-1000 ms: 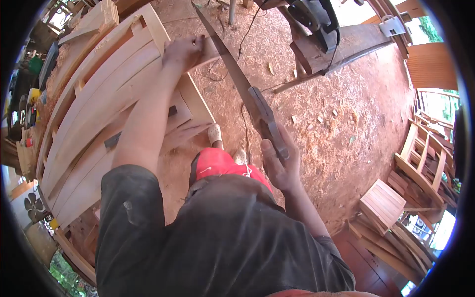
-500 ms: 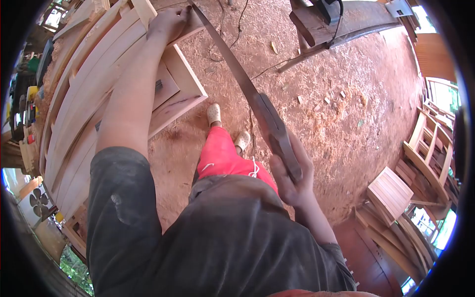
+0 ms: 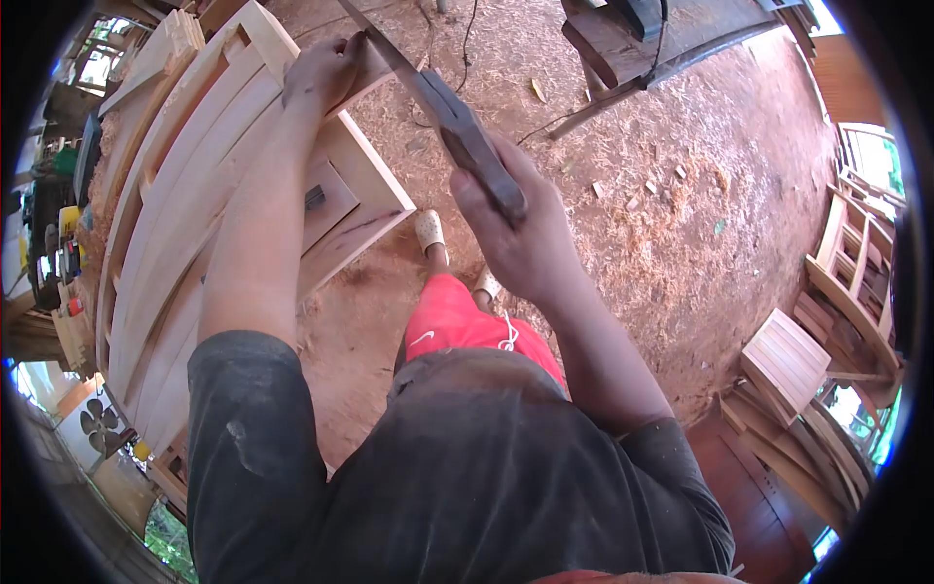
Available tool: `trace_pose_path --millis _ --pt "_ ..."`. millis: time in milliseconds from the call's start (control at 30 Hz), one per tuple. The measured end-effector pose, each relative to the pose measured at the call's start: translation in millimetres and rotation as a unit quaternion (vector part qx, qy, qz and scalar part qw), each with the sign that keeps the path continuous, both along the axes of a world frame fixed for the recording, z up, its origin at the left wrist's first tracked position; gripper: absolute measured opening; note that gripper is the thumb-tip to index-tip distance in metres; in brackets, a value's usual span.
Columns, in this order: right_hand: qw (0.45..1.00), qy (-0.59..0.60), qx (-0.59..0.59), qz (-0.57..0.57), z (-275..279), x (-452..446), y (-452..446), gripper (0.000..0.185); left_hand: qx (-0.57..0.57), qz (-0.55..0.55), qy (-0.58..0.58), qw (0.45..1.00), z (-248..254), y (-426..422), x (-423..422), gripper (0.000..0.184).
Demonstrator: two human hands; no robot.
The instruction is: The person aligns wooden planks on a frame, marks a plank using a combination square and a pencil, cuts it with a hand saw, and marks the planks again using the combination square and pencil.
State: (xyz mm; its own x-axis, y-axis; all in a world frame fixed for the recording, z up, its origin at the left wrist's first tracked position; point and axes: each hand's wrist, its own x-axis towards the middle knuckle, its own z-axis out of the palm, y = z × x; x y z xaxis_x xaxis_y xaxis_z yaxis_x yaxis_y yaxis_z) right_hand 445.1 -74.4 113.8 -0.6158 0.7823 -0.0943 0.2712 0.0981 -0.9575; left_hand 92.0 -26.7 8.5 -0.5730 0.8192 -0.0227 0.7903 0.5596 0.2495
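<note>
Since half a second ago, the handsaw (image 3: 443, 112) and the right hand (image 3: 520, 234) have moved up and to the left, so the handle (image 3: 477, 156) sits much nearer the left hand (image 3: 323, 73) and less of the blade (image 3: 395, 58) shows, its far end passing out of view at the top.

From the left, the curved wooden slats (image 3: 199, 185) lie beneath and beside the left arm; if they are loosely supported, the work may rock under a push. Next, the left hand is on a board (image 3: 375, 76) jutting out past them, its fingers bent at the edge; whether they clamp it or merely press down cannot be told. The blade runs just beside them, so a skip or a crooked push could cut them. Whether the teeth touch the board is also unclear. Farther right, the right hand's fingers wrap the handle firmly; a twist of that wrist could bind or bend the blade.

As for differences, the left hand keeps roughly its place on the board, while the right arm reaches farther forward, narrowing the margin between the two hands.
</note>
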Motion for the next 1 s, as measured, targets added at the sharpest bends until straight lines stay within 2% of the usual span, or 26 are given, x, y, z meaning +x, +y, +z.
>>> trace_pose_path --millis 33,133,267,367,433,500,600,733,867,967,1000 --pt "1.0 0.014 0.016 -0.003 1 8 -5 0.051 0.004 0.0 -0.001 1.0 -1 0 0 0.068" --pt "0.999 -0.021 -0.043 -0.007 25 57 -36 0.052 -0.005 0.002 -0.011 1.0 -4 2 -4 0.067" --pt "0.999 -0.031 -0.033 -0.021 34 101 -61 0.054 -0.011 0.005 -0.014 1.0 -2 2 -1 0.067" --pt "0.999 -0.024 -0.022 -0.013 31 81 -48 0.054 -0.026 0.006 -0.023 0.999 4 2 1 0.065" --pt "0.999 -0.026 -0.04 -0.006 21 34 -20 0.054 -0.048 0.019 -0.053 0.997 5 2 1 0.063" --pt "0.999 0.011 -0.041 -0.014 4 -10 5 0.049 -0.016 0.006 -0.034 0.999 -5 1 -3 0.065" --pt "0.999 -0.015 -0.05 -0.007 2 -43 24 0.044 -0.005 0.004 -0.024 1.0 -2 -2 -3 0.067" --pt "0.999 -0.004 -0.038 -0.011 7 15 -6 0.046 -0.039 0.021 -0.041 0.998 3 4 0 0.065" --pt "0.998 -0.042 -0.043 -0.004 33 92 -54 0.057 -0.02 0.004 -0.011 1.0 -9 3 -7 0.069" --pt "0.996 -0.073 -0.042 0.004 43 88 -52 0.058 -0.029 0.002 -0.022 0.999 -2 1 -5 0.068" --pt "0.998 -0.045 -0.037 0.0 29 72 -42 0.056 -0.026 0.001 -0.018 1.0 -1 0 -5 0.068"
